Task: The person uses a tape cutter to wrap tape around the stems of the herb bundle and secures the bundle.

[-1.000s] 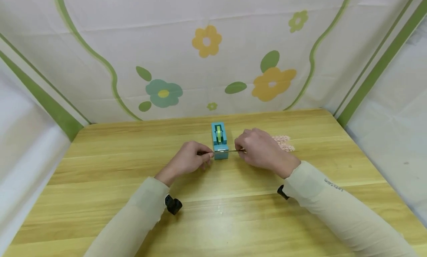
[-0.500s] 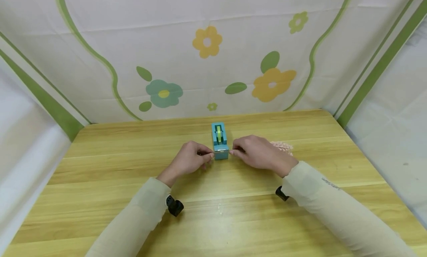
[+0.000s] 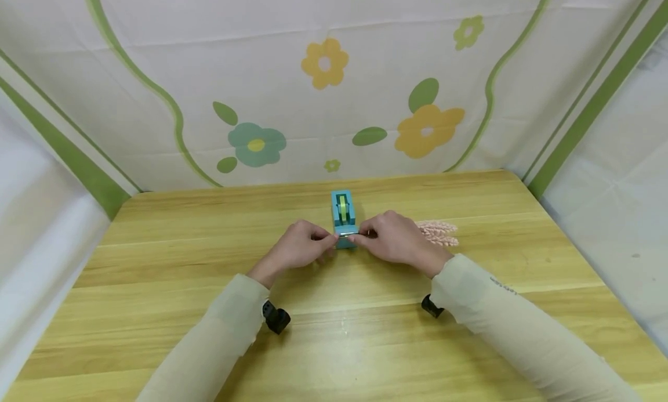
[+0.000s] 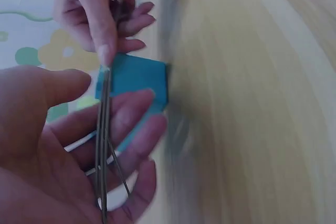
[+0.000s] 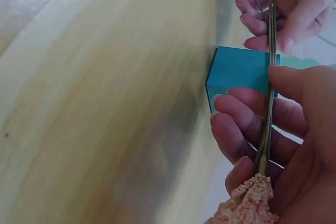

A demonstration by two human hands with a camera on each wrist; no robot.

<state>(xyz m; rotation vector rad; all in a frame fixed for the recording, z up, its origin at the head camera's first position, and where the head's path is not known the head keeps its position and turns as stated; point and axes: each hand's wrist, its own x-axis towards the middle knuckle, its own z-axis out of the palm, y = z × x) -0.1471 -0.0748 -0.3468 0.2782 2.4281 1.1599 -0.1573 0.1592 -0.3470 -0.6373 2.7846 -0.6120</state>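
A bunch of artificial flowers with pale pink beaded heads (image 3: pixel 437 232) has thin brown stems that lie across the front of a blue tape dispenser (image 3: pixel 341 209). My right hand (image 3: pixel 392 238) pinches the stems beside the dispenser's front end, thumb pressed on them in the right wrist view. On the other side, my left hand (image 3: pixel 300 245) holds the stem ends; they run across its curled fingers (image 4: pixel 134 114) in the left wrist view. Between the two hands, a small shiny patch shows on the stems (image 4: pixel 106 93) by the right thumb tip. Whether it is tape I cannot tell.
The dispenser, with a yellow-green tape roll, stands on a wooden table (image 3: pixel 198 297) near its back edge. Behind rises a white cloth (image 3: pixel 365 19) printed with flowers. A black wrist camera (image 3: pixel 275 317) hangs below my left wrist, another below the right.
My right hand has moved left along the stems, its thumb now at the dispenser's front, and the pink heads have shifted slightly. My left hand has stayed nearly in place.
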